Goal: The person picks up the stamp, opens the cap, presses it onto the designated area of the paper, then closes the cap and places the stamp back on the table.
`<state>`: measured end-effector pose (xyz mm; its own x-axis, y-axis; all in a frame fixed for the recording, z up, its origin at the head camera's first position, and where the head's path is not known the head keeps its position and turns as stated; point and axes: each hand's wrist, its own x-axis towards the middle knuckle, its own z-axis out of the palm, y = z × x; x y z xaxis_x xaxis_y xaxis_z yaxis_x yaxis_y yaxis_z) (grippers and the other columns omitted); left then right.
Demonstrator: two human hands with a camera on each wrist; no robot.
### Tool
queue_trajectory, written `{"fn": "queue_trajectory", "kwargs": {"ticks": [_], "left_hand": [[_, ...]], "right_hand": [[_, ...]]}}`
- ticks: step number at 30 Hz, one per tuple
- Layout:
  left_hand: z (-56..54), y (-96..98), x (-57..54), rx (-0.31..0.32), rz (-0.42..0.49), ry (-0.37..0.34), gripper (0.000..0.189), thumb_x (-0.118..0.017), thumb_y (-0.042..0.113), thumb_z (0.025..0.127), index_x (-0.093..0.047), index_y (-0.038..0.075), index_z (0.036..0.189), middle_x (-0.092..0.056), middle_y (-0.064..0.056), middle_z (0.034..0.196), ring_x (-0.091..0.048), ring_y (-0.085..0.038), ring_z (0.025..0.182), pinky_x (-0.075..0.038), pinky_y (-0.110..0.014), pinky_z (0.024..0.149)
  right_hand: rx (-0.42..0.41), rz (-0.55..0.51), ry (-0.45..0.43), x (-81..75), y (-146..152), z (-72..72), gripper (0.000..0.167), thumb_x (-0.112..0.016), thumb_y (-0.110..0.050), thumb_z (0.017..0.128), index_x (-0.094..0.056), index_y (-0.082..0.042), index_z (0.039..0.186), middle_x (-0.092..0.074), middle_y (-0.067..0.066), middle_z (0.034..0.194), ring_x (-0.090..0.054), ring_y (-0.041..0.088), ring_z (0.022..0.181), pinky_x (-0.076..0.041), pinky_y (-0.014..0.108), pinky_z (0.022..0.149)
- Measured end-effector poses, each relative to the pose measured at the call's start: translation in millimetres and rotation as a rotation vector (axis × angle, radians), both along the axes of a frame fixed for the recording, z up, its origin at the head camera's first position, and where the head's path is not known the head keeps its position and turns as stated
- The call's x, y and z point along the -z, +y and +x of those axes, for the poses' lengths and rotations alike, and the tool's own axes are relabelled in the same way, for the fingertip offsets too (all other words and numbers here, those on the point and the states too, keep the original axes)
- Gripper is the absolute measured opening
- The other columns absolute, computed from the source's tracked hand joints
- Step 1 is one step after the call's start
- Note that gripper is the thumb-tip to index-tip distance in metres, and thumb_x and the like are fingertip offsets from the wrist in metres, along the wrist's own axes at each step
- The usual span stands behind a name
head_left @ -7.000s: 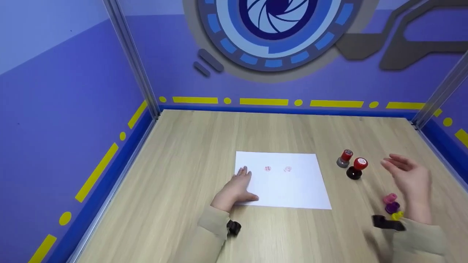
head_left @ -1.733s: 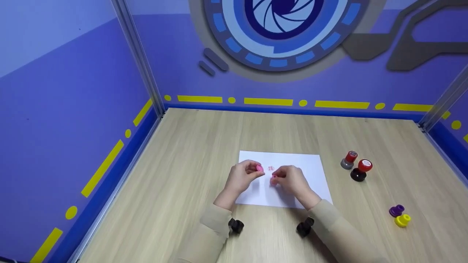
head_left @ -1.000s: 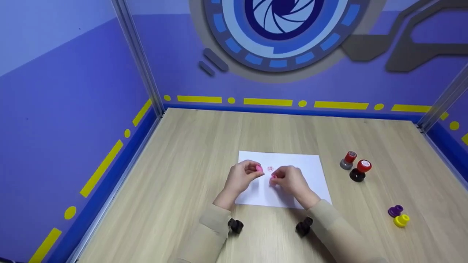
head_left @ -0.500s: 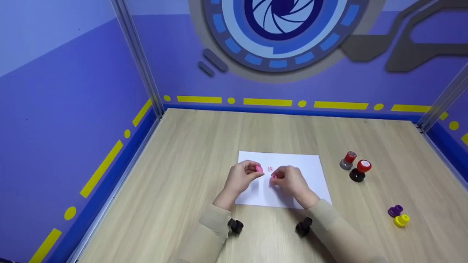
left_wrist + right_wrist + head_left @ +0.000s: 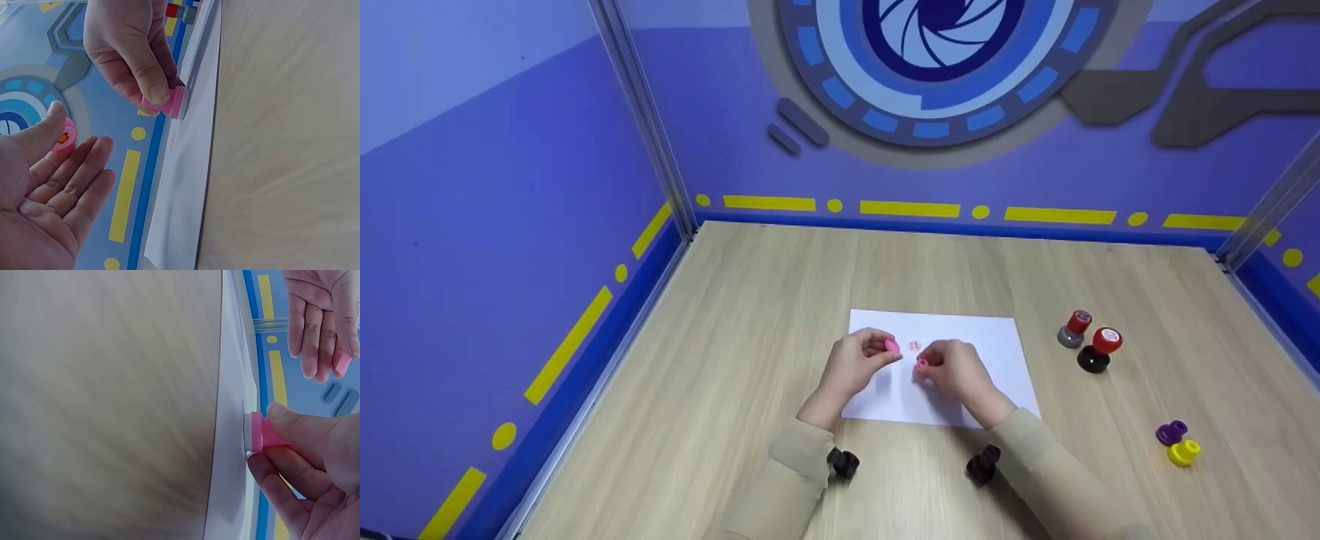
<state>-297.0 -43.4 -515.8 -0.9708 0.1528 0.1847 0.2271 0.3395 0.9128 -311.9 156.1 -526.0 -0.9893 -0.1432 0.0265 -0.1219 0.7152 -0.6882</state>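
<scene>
**Right hand [image 5: 958,369] pinching the pink stamp [image 5: 257,431], base down at the white sheet [image 5: 990,334]**

Thumb and fingers are closing narrowly round the handle, and the pale base is facing the paper directly below them. The stamp's long axis is running nearly square to the sheet, and that alignment is the relation that seems to be mattering most. Whether the base is touching is staying unclear from these angles. A red mark [image 5: 914,346] is lying just beyond the stamp, slightly to its left. The left hand [image 5: 851,364] is hovering apart on the other side, pinching a pink cap [image 5: 68,136] between thumb and finger; the right hand is plainly the nearer one, since it is holding the stamp. Farther right, off the sheet, a red-and-grey stamp [image 5: 1075,330] and a red-and-black stamp [image 5: 1100,350] are standing side by side. Farthest from the grip, toward the person, a purple stamp [image 5: 1172,432] and a yellow stamp [image 5: 1184,453] are sitting close together.
</scene>
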Motion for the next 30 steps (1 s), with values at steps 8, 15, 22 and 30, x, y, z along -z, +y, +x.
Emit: {"fn": "queue_trajectory", "kwargs": {"ticks": [8, 15, 22, 30], "left_hand": [[-0.7, -0.6, -0.7, -0.001, -0.004, 0.009, 0.026, -0.083, 0.015, 0.087, -0.074, 0.002, 0.108, -0.078, -0.01, 0.099, -0.075, -0.018, 0.091, -0.062, -0.024, 0.08], [-1.9, -1.3, -1.6, -0.001, -0.021, 0.015, 0.027, -0.082, 0.016, 0.087, -0.074, 0.003, 0.109, -0.077, -0.008, 0.099, -0.074, -0.016, 0.09, -0.061, -0.022, 0.08], [-1.7, -0.1, -2.0, -0.001, -0.008, 0.007, 0.026, -0.083, 0.017, 0.087, -0.075, 0.003, 0.107, -0.078, -0.009, 0.098, -0.075, -0.016, 0.089, -0.061, -0.023, 0.078], [-0.2, 1.1, -0.1, 0.003, 0.004, 0.017, 0.026, -0.083, 0.015, 0.087, -0.074, 0.001, 0.107, -0.078, -0.012, 0.098, -0.075, -0.021, 0.089, -0.061, -0.022, 0.078]], "right_hand": [[-0.008, -0.018, -0.009, -1.9, -0.7, -0.4, 0.009, -0.084, -0.006, 0.084, -0.075, -0.006, 0.085, -0.072, 0.002, 0.077, -0.059, 0.012, 0.066, -0.048, 0.024, 0.059], [0.007, -0.012, -0.035, -2.9, -0.8, -1.3, 0.009, -0.085, -0.008, 0.084, -0.076, -0.008, 0.086, -0.073, 0.002, 0.078, -0.059, 0.013, 0.067, -0.048, 0.023, 0.06], [0.0, -0.006, 0.029, -0.7, 0.1, -0.4, 0.01, -0.085, -0.006, 0.082, -0.076, -0.006, 0.084, -0.074, 0.003, 0.077, -0.058, 0.011, 0.066, -0.048, 0.022, 0.06], [0.001, -0.039, 0.054, -3.6, 3.2, 2.7, 0.01, -0.084, -0.009, 0.085, -0.077, -0.005, 0.091, -0.077, 0.007, 0.086, -0.066, 0.015, 0.076, -0.054, 0.025, 0.069]]}}
